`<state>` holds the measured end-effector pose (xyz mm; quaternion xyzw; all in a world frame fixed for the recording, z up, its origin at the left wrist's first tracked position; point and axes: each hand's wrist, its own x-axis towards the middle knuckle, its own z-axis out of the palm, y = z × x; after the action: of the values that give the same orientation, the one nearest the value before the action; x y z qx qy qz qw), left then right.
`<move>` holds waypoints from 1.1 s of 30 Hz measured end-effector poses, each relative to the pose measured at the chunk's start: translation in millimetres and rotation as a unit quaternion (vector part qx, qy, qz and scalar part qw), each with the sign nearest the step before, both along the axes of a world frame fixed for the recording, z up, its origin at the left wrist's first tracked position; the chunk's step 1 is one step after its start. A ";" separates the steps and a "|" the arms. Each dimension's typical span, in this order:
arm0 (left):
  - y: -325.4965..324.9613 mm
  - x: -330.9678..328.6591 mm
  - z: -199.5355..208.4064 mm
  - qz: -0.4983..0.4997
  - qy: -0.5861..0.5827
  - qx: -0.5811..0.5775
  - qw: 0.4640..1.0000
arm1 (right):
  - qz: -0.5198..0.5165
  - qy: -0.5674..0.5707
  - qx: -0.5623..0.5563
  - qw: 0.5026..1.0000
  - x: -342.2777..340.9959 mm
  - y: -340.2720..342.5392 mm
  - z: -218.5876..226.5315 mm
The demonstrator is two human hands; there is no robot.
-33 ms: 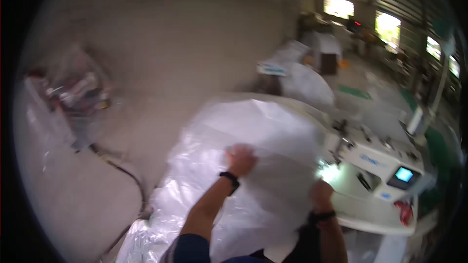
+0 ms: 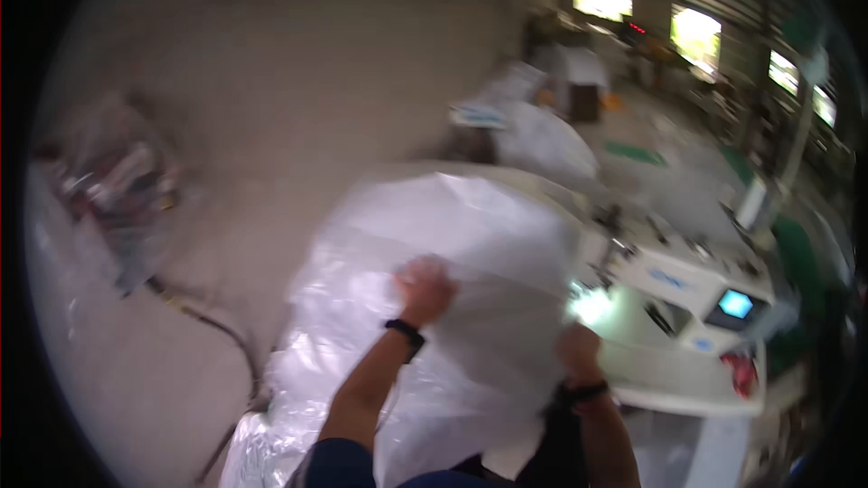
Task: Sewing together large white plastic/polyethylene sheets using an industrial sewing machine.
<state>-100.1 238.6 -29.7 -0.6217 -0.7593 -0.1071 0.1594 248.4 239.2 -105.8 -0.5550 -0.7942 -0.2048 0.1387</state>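
Observation:
A large, shiny white plastic sheet (image 2: 479, 343) drapes over the sewing table and hangs down toward me on the left. On its middle lies my left hand (image 2: 425, 290), palm down with its fingers stretched out, somewhat blurred. My right hand (image 2: 579, 351) is closed on the sheet's right edge, and its fingertips are hidden. Just beyond that hand, a bright lamp lights the needle area of a white sewing machine (image 2: 674, 280) with a small lit screen. The needle itself is lost in glare and blur.
Black tweezers or snips (image 2: 659, 318) lie under the machine's arm. A red cloth scrap (image 2: 741, 374) hangs by the table's right end (image 2: 674, 394). Clear bags with mixed contents (image 2: 117, 185) rest on the floor at left, near a dark cable (image 2: 212, 319). Further white sheeting (image 2: 545, 146) covers another station behind.
The whole scene has shifted slightly left and up in the picture. Both hands keep their places on the sheet.

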 end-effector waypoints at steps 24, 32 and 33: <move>-21.0 26.3 64.8 -0.044 -0.134 -0.229 0.963 | 0.123 0.507 -0.703 0.483 53.2 -205.8 32.0; -52.1 12.1 22.0 -0.028 -0.081 -0.147 0.985 | 0.069 0.572 -0.478 0.663 -31.5 -151.3 48.0; -44.5 7.8 26.2 -0.024 -0.075 -0.165 0.983 | 0.070 0.573 -0.478 0.662 -34.4 -154.1 44.7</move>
<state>-92.3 194.1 -3.5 -0.6481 -0.7609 -0.0307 -0.0048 214.0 85.1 -61.1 -0.4952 -0.5834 0.5720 0.2955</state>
